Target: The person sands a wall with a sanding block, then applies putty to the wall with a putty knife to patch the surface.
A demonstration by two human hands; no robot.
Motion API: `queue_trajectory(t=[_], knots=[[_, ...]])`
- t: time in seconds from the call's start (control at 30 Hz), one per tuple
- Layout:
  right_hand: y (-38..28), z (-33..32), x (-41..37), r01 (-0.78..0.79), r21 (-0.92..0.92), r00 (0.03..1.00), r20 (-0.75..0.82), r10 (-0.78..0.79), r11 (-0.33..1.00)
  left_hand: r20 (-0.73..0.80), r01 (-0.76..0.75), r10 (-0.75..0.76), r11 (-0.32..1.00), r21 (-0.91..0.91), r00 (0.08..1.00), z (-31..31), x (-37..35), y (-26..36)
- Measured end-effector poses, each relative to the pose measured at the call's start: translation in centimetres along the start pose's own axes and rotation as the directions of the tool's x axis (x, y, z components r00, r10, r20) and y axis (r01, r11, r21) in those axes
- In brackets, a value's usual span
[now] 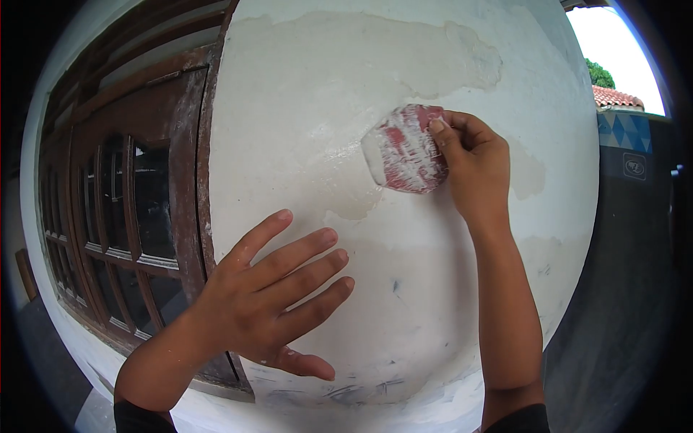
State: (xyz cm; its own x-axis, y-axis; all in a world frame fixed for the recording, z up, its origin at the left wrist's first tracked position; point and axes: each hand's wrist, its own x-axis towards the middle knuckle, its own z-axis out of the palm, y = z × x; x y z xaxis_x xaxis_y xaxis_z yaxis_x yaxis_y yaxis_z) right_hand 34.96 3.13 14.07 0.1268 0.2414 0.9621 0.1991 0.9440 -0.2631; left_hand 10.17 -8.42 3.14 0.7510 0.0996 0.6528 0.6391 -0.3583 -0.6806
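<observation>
A flat red scraper [413,153], smeared with white paste, is pinched at its upper right corner between the thumb and fingers of my right hand [476,155]. Its left edge lies against or close to the pale wall [303,94], where a wet, shiny patch shows. Lower and to the left, my left hand [281,289] is spread in front of the wall with nothing in it. Specks of white are on its thumb and fingertips. Whether it touches the wall, I cannot tell.
On the left stands a brown wooden door or window frame [204,159] with dark glass panes. A dark panel [624,238] with a blue patterned top borders the wall's right side. Beyond it are a red tiled roof [617,98] and a tree.
</observation>
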Motion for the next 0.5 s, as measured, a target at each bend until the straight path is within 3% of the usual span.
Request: queue_trajectory(t=[0.03,0.17,0.27,0.37,0.5], knots=[[-0.6,-0.4,0.1,-0.049,0.151,0.998,-0.025,0.053,0.987,0.007,0.000,0.000,1.000,0.001,1.000,-0.1,-0.1,0.0],[-1.4,-0.4,-0.3,-0.113,0.207,0.993,0.036,0.108,0.972,0.010,0.002,-0.002,1.000,-0.008,1.000,0.0,-0.3,-0.1],[-0.7,0.1,-0.4,0.010,-0.082,1.000,0.023,-0.008,0.997,0.011,0.000,0.000,1.000,0.015,1.000,0.1,-0.1,-0.1],[-1.0,-1.0,0.5,-0.094,0.184,0.993,-0.046,0.104,0.978,-0.003,0.006,-0.006,1.000,0.002,1.000,0.0,-0.2,0.1],[-0.8,0.0,-0.1,-0.073,0.110,0.996,0.053,0.068,0.991,0.002,-0.007,0.007,1.000,-0.008,1.000,0.0,-0.2,0.1]])
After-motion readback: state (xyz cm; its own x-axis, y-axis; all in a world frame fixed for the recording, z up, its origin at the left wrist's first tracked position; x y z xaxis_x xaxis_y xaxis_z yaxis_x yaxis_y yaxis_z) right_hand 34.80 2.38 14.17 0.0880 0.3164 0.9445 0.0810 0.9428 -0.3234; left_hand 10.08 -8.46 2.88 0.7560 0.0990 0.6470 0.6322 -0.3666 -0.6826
